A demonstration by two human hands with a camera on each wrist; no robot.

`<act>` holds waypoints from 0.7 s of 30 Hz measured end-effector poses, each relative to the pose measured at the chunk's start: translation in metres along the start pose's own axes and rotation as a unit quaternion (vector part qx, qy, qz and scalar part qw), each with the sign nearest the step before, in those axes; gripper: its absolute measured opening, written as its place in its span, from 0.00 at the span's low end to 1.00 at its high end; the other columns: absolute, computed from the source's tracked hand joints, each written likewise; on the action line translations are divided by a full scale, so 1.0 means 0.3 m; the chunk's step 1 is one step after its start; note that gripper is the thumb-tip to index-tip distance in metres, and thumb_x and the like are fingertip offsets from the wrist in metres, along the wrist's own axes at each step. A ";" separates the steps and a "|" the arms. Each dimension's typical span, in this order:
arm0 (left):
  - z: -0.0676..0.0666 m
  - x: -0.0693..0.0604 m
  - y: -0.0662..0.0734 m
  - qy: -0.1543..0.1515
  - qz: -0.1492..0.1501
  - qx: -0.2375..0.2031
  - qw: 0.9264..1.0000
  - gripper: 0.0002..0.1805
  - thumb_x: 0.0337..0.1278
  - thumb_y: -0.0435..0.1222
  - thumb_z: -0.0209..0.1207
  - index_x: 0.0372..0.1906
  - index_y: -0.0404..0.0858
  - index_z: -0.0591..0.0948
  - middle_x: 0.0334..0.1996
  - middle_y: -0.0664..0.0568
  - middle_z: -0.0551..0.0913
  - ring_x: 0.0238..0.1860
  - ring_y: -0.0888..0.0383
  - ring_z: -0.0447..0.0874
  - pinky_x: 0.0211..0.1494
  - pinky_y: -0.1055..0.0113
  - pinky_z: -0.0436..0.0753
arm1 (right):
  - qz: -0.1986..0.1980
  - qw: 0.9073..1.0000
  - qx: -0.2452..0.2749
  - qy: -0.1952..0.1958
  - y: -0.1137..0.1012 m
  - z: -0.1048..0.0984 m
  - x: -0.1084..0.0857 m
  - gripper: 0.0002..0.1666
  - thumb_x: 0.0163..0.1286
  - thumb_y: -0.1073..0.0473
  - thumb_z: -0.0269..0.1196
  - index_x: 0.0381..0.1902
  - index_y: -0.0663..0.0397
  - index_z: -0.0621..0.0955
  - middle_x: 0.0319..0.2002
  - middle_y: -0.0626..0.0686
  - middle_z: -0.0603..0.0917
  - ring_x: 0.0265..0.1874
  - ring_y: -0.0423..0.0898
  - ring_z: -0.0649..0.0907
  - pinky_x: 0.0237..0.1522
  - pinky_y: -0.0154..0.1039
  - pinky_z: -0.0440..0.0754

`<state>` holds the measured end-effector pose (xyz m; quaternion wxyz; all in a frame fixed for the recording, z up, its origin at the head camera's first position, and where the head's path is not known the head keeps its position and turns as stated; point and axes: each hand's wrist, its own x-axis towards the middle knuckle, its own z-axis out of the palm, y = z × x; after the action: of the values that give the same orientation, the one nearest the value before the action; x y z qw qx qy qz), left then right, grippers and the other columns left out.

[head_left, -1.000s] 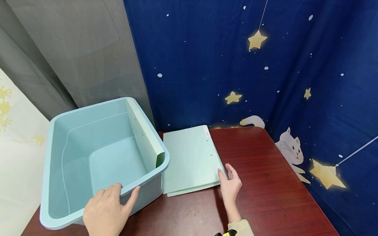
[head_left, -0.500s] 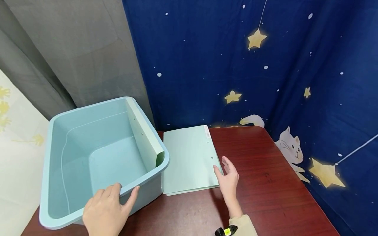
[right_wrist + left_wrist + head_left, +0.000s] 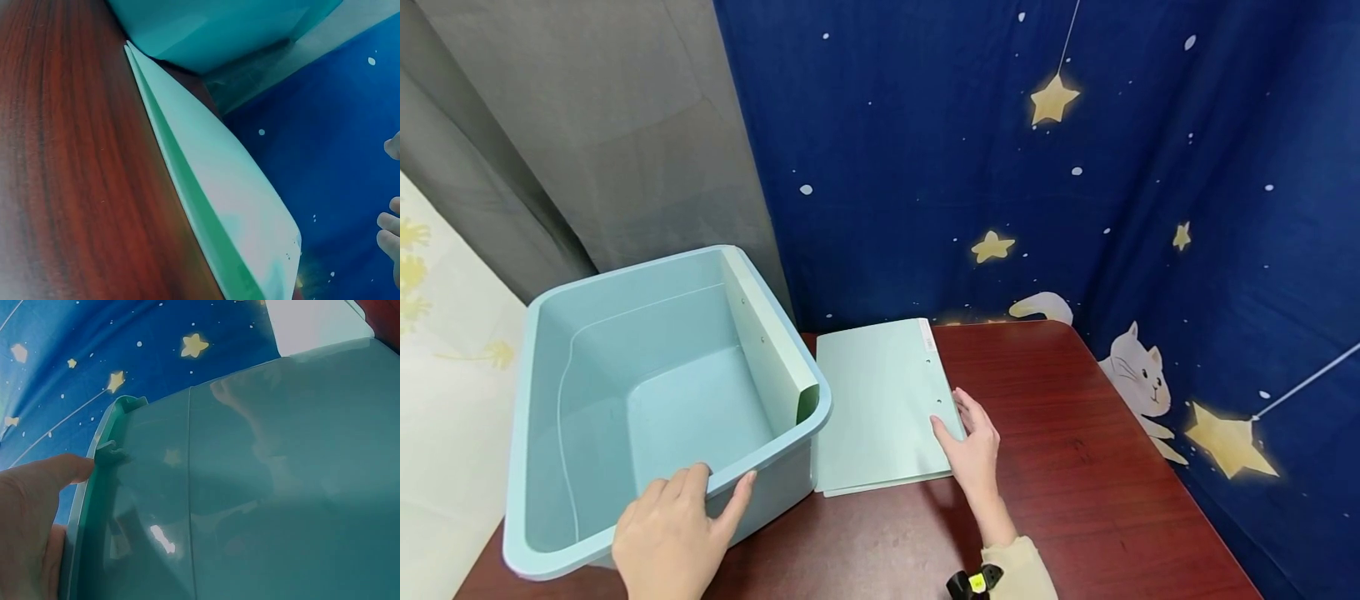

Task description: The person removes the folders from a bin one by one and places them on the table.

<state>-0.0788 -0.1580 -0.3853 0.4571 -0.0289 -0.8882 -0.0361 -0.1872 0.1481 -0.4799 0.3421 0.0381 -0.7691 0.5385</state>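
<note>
A light blue plastic tub (image 3: 692,400) stands on the left of the table. My left hand (image 3: 673,529) grips its near rim, fingers over the inside and thumb outside; the left wrist view shows the thumb (image 3: 75,467) against the rim. One pale green file folder (image 3: 763,333) stands upright inside, along the tub's right wall. Right of the tub, pale green file folders (image 3: 880,408) lie flat in a stack, a white label on the top one. My right hand (image 3: 973,446) hovers at the stack's right edge, thumb and fingers spread. In the right wrist view its fingertips appear apart from the folders.
The dark red wooden table (image 3: 1075,467) extends right of the folders. A blue star-patterned curtain (image 3: 925,167) hangs behind it, with a grey curtain (image 3: 595,125) behind the tub. White patterned cloth (image 3: 445,375) hangs at the far left.
My right hand has shifted left and slightly away from me along the stack's right edge. The top folder's near edge now lies flatter on the stack. My left hand stays on the rim.
</note>
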 end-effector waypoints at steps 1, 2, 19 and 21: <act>0.000 0.000 0.000 -0.001 0.000 0.000 1.000 0.34 0.56 0.63 0.37 0.11 0.39 0.64 0.08 0.59 0.51 0.10 0.61 0.46 0.15 0.71 0.45 | -0.004 1.000 0.002 -0.002 -0.004 0.001 0.003 0.30 0.46 0.67 0.71 0.50 0.61 0.77 0.44 0.61 0.81 0.44 0.54 0.82 0.47 0.40 0.75; 0.000 0.000 0.000 -0.002 -0.001 0.001 1.000 0.34 0.56 0.63 0.37 0.11 0.39 0.64 0.08 0.59 0.51 0.10 0.61 0.46 0.15 0.71 0.45 | -0.006 1.000 0.007 -0.003 -0.009 0.003 0.007 0.30 0.46 0.67 0.71 0.50 0.61 0.77 0.44 0.61 0.81 0.44 0.54 0.82 0.47 0.40 0.75; 0.006 0.000 0.000 0.008 -0.006 -0.006 1.000 0.34 0.56 0.63 0.37 0.11 0.39 0.63 0.08 0.60 0.49 0.11 0.62 0.45 0.16 0.71 0.45 | -0.094 0.995 -0.013 -0.043 -0.137 0.029 0.086 0.32 0.45 0.66 0.72 0.51 0.61 0.76 0.46 0.58 0.81 0.47 0.49 0.80 0.47 0.44 0.76; 0.006 0.005 0.004 0.029 -0.004 -0.015 0.999 0.34 0.55 0.63 0.38 0.10 0.39 0.63 0.08 0.61 0.48 0.11 0.62 0.45 0.16 0.71 0.44 | -0.106 0.993 -0.012 -0.049 -0.155 0.032 0.094 0.32 0.46 0.66 0.71 0.51 0.61 0.76 0.46 0.58 0.81 0.47 0.50 0.80 0.47 0.47 0.76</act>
<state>-0.0811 -0.1565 -0.3852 0.4822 -0.0310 -0.8739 -0.0521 -0.1935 0.1291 -0.4282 0.3596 0.1411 -0.7830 0.4875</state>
